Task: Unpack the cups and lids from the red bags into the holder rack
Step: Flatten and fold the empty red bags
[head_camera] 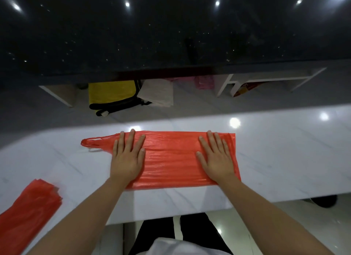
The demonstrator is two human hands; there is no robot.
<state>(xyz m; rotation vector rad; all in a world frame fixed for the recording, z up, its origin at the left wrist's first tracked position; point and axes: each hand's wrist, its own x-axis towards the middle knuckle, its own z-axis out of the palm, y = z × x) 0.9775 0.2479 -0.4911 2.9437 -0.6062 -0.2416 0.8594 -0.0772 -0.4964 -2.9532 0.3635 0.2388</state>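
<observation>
A flattened red plastic bag (171,159) lies across the white marble counter (275,159), its handles pointing left. My left hand (128,156) presses flat on the bag's left part with straight fingers. My right hand (216,157) presses flat on its right part the same way. A second folded red bag (28,211) lies on the counter at the lower left. No cups, lids or holder rack are in view.
Beyond the counter, a dark glossy countertop (171,36) overhangs low shelves holding a yellow-and-black bag (114,95), a pale folded sack (157,93) and pink plastic (205,81). The counter's near edge runs just above my legs.
</observation>
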